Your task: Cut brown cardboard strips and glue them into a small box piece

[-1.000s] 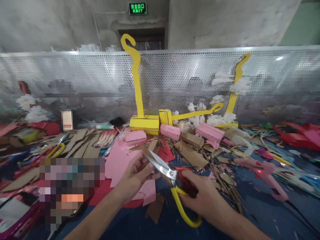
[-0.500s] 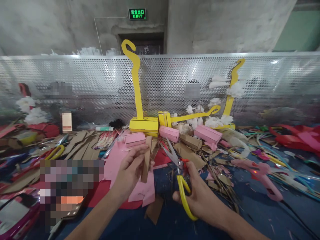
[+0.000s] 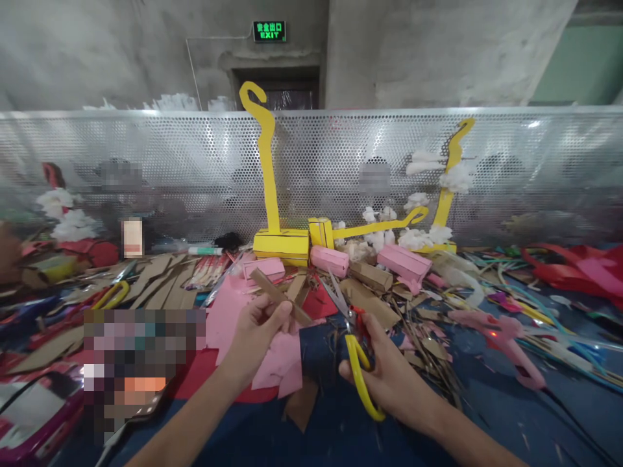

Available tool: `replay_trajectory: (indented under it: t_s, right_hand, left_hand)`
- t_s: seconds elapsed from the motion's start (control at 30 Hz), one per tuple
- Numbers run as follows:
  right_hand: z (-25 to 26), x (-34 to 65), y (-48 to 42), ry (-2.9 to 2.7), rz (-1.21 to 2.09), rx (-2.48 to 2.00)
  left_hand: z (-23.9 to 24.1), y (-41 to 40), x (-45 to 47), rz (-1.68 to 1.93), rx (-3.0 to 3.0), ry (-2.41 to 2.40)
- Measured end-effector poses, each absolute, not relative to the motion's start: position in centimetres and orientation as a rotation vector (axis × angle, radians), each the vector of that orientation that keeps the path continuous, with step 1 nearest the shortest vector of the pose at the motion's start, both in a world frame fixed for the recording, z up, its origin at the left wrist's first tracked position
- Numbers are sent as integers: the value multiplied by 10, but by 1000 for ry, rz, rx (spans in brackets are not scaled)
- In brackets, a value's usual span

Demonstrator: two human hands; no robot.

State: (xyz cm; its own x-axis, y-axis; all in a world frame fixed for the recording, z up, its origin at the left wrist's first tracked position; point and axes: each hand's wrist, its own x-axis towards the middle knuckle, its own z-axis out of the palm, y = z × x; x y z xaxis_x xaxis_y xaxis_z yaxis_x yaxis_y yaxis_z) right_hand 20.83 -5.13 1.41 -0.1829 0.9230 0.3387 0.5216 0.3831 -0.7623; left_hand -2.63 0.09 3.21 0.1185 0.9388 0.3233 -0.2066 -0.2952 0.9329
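Note:
My left hand (image 3: 257, 334) pinches a narrow brown cardboard strip (image 3: 281, 297) that slants up to the left. My right hand (image 3: 389, 379) grips yellow-handled scissors (image 3: 351, 344) with the blades pointing up and away, just right of the strip and not touching it. Both hands hover over pink paper sheets (image 3: 228, 311) and cardboard scraps on a blue table.
Yellow hook-shaped cardboard stands (image 3: 267, 168) and pink boxes (image 3: 405, 259) sit by a perforated metal screen (image 3: 146, 175). A pink glue gun (image 3: 506, 340) lies at the right. Cardboard strips (image 3: 160, 285), another yellow-handled tool (image 3: 109, 295) and a blurred patch are at the left.
The scissors drew back from the strip to the right and swung upright. My left hand turned the cardboard strip from upright to slanting.

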Motion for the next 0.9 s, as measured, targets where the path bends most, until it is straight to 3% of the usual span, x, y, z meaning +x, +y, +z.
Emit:
replay_trajectory:
  t_s: [0.43,0.9]
  right_hand:
    - [20,205,-55,-1956,559,-1363]
    - [34,204,-58,-2006,487,-1357]
  left_hand:
    - [33,-1,-23,1296,1097,640]
    - [41,-6,-26,1183,1497,660]
